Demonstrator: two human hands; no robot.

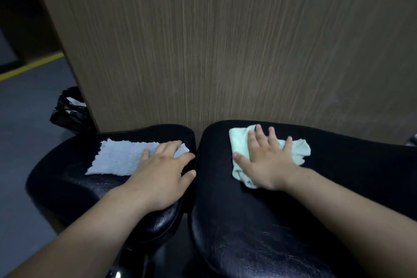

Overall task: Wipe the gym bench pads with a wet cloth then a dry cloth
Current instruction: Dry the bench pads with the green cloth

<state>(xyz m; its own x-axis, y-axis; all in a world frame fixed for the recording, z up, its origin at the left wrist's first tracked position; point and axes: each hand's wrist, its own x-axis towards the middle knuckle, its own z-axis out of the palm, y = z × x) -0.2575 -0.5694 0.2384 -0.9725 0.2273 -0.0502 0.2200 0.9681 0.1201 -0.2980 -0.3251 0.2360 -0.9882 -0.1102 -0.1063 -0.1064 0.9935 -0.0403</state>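
Two black padded bench pads sit side by side, the left pad [67, 171] and the right pad [352, 169], with a narrow gap between them. A pale blue fluffy cloth [117, 158] lies flat on the left pad; my left hand [162, 171] rests flat on its right end, fingers reaching the pad's inner edge. A mint green cloth [239, 142], crumpled, lies on the right pad under my right hand [268, 162], which presses on it with fingers spread. Neither hand is curled around its cloth.
A wood-grain panel [225, 40] rises directly behind both pads. A black plastic bag [70, 113] sits on the grey floor [24, 131] to the left of the panel. A yellow line [29, 66] crosses the floor further back.
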